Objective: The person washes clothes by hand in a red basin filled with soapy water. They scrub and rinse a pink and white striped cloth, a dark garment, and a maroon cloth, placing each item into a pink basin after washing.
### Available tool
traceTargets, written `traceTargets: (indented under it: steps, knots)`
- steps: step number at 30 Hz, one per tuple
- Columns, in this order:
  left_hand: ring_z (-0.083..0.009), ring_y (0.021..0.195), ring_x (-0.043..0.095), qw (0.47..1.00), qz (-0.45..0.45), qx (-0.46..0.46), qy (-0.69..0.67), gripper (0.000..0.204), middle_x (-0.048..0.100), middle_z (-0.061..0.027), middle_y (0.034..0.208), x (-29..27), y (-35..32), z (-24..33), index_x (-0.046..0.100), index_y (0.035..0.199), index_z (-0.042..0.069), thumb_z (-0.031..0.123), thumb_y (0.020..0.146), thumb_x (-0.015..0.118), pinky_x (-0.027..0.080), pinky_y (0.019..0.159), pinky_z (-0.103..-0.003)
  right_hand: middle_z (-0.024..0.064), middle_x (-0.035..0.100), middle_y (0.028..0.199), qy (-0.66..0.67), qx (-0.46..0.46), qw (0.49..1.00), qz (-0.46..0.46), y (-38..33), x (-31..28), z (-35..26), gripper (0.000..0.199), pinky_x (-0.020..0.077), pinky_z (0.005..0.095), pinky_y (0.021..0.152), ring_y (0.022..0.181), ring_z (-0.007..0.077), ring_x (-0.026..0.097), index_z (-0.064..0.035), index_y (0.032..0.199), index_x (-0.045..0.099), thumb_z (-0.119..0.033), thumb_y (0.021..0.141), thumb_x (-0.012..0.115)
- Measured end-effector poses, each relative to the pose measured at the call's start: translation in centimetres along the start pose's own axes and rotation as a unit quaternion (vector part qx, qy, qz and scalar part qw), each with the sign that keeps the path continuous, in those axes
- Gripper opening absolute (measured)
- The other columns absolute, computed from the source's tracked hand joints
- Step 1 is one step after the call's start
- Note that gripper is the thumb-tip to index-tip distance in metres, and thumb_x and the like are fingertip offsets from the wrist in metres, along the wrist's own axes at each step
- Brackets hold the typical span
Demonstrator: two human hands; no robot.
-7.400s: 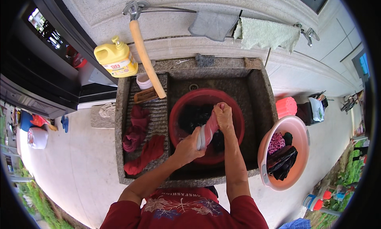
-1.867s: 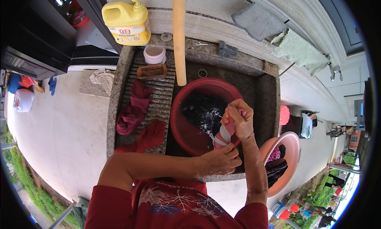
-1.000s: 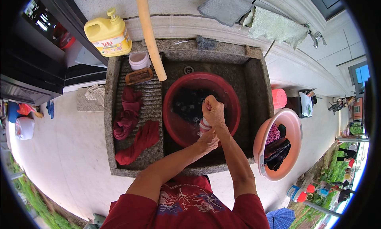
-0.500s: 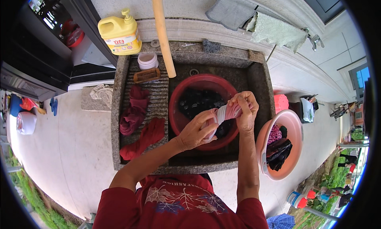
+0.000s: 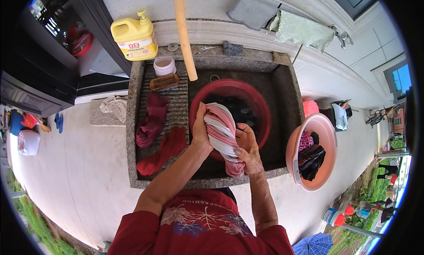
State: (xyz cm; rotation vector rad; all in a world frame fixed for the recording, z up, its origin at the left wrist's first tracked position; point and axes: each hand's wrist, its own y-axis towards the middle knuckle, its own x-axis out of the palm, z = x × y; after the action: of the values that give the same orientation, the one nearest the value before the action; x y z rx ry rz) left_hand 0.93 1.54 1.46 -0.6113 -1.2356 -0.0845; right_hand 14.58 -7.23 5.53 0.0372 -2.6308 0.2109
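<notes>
A twisted pink-and-white striped cloth [image 5: 221,130] is bunched between my hands, over the near side of a red basin [image 5: 264,136]. My left hand [image 5: 202,132] grips its left side, with most of the fingers hidden behind the fabric. On its lower right, my right hand [image 5: 249,152] holds it with curled fingers, the thumb pressed against it. Dark wet clothes [image 5: 236,107] lie in the basin, which stands in a stone sink [image 5: 282,100]. On the ribbed washboard part to the left are a maroon garment [image 5: 151,118] and a red garment [image 5: 165,151].
A wooden brush [image 5: 164,82] and a white tub [image 5: 164,66] sit at the washboard's far end. Behind them stands a yellow pump jug [image 5: 134,38]. A wooden pole [image 5: 184,38] juts over the sink. To the right is a pink basin [image 5: 324,166] with clothes.
The cloth was stretched and twisted between my hands over the basin; now it is gathered into a thicker bundle, nearer me. My right hand has moved down and left, my left slightly up and left.
</notes>
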Motion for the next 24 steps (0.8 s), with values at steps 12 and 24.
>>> traceTargets:
  steps: [12,24]
  knots:
    - [-0.0093,0.084,0.057,0.961,0.021,0.124,0.248,0.028,0.062,-0.0012,0.092,2.9,-1.4,-1.4,0.06,0.105,0.006,0.027,0.087,0.065,0.048,0.076,-0.025,0.0123,0.053,0.106,-0.574,-0.147,0.8,0.092,-3.6,-0.8,-1.9,0.073,0.0432,0.041,0.084,0.094,0.0324,0.05,-0.0051,0.121,0.046,-0.006,0.056,0.077]
    - [-0.0159,0.104,0.052,0.936,-0.188,0.029,0.297,0.04,0.053,-0.0067,0.117,9.7,-3.1,-3.6,0.05,0.125,0.009,0.023,0.089,0.058,0.045,0.088,-0.034,0.0135,0.057,0.107,-0.354,-0.284,0.86,0.232,-5.9,-3.2,-6.3,0.058,0.0459,0.0292,0.082,0.093,0.0175,0.058,-0.0053,0.128,0.039,0.001,0.074,0.061]
